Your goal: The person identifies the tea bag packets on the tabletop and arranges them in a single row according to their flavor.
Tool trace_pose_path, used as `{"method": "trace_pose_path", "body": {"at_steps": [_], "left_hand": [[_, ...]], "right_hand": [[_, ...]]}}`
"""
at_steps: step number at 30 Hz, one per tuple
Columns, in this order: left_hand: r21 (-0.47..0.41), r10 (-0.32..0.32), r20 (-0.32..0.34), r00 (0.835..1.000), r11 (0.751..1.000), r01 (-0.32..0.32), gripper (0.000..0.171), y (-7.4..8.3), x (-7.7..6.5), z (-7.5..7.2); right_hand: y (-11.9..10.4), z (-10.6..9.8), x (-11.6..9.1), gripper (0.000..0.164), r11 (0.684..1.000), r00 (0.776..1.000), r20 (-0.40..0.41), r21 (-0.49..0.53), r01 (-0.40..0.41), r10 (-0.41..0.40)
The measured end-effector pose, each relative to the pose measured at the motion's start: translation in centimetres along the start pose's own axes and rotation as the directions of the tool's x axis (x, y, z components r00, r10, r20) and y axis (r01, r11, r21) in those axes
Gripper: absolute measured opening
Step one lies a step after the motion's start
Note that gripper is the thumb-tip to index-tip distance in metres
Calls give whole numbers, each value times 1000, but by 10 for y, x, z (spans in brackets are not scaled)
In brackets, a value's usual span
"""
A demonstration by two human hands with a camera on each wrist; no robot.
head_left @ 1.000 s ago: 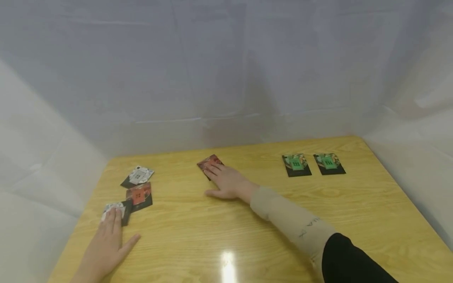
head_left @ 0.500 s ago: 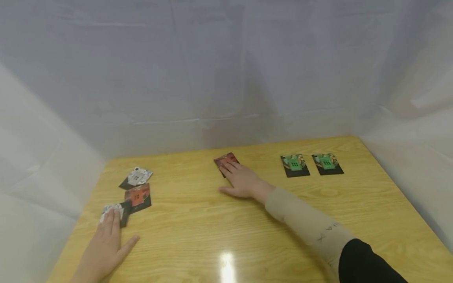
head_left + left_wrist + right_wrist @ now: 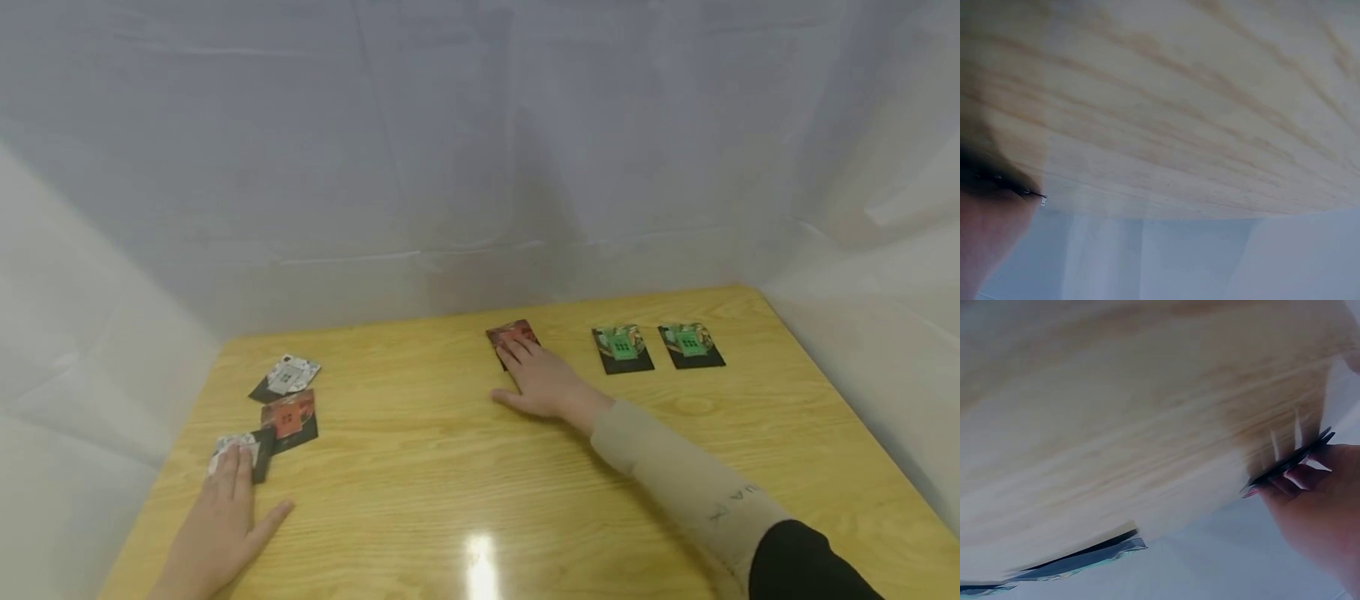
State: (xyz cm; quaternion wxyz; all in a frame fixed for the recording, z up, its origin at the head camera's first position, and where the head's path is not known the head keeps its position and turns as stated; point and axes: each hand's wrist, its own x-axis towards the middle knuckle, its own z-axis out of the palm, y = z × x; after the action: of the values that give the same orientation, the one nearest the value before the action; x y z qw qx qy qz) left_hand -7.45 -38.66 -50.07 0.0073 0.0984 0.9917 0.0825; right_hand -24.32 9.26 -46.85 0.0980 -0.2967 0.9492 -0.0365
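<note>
With straight fingers, my right hand presses on a flat red-and-black packet near the table's far edge; the fingers hide part of it. In the right wrist view this packet is seen edge-on, with the hand against it. My left hand rests flat on a white-and-black packet, thumb spread to the side. That packet meets the corner of another red-and-black packet. Above this lies a second white-and-black packet. Two green-and-black packets lie side by side, right of my right hand.
All the packets lie on a light wooden table with a glossy light reflection near its front. White sheeting hangs behind the table and along both sides.
My right hand has slid the red-and-black packet rightward along the far edge, closer to the two green packets. My left hand has stayed on its white-and-black packet.
</note>
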Motion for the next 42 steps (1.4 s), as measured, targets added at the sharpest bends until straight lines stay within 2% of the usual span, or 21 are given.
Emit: {"method": "trace_pose_path", "body": {"at_steps": [11, 20, 28, 35, 42], "left_hand": [[7, 1, 0, 1000, 1000, -1, 100, -3, 0, 2], [7, 18, -34, 999, 1000, -18, 99, -1, 0, 2], [5, -8, 7, 1000, 1000, 8, 100, 4, 1, -4], [12, 19, -37, 999, 1000, -19, 99, 2, -1, 2], [25, 29, -50, 998, 999, -28, 98, -1, 1, 2]], "right_hand": [[3, 4, -19, 91, 996, 996, 25, -36, -82, 83], [7, 8, -32, 92, 987, 989, 25, -69, -144, 146], [5, 9, -37, 93, 979, 981, 31, -73, -190, 193], [3, 8, -39, 92, 975, 975, 42, -58, -214, 216], [5, 6, -43, 90, 973, 973, 38, -47, -225, 227]]}}
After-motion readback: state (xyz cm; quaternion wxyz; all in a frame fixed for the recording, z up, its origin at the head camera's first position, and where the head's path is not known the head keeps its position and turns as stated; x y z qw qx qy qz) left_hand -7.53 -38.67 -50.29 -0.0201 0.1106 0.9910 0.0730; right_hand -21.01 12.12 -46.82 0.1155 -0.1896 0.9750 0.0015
